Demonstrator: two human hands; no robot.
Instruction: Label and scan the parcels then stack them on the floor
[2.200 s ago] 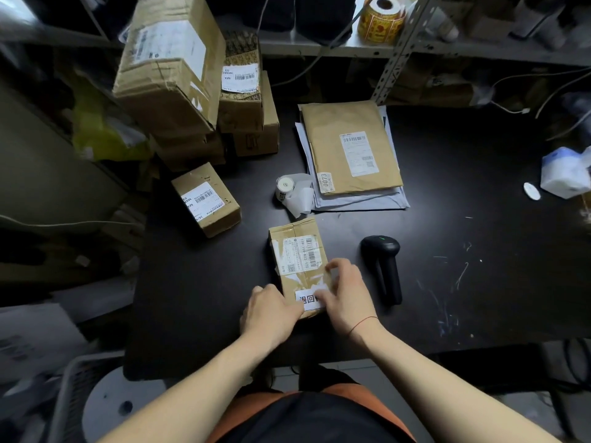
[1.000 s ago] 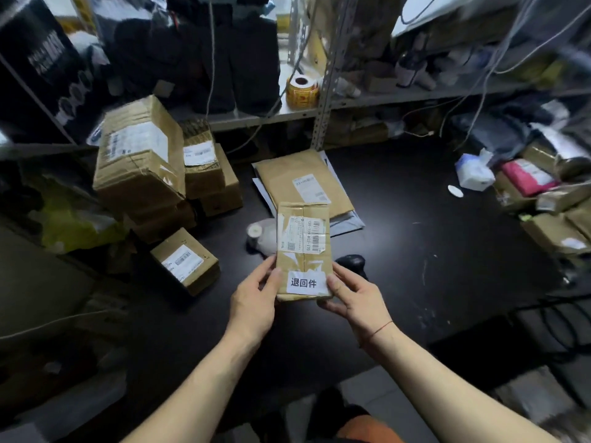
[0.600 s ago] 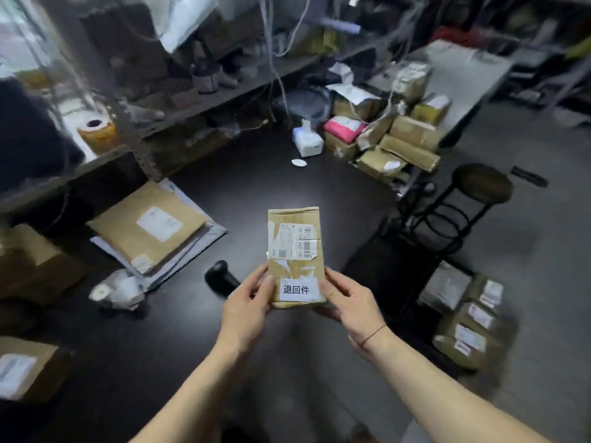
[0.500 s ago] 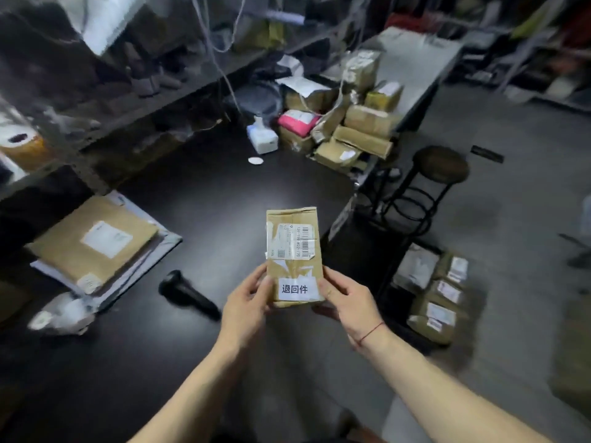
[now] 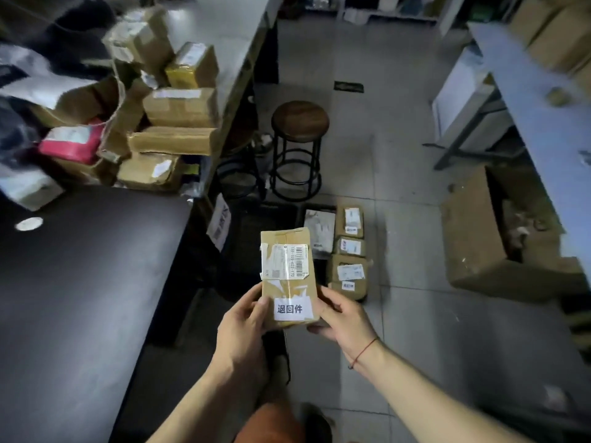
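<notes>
Both hands, left [image 5: 246, 318] and right [image 5: 343, 318], grip the labelled brown cardboard parcel [image 5: 289, 276] by its near end, above the floor stack of parcels [image 5: 349, 254], ready for stacking

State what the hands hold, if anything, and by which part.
Both hold one brown parcel by its near end, where the white sticker sits: the left hand grips its left edge, the right hand its right edge.

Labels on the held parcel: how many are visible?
2. A barcode label sits on the upper half of the parcel; a printed white label sits near its lower edge. The back is hidden.
</notes>
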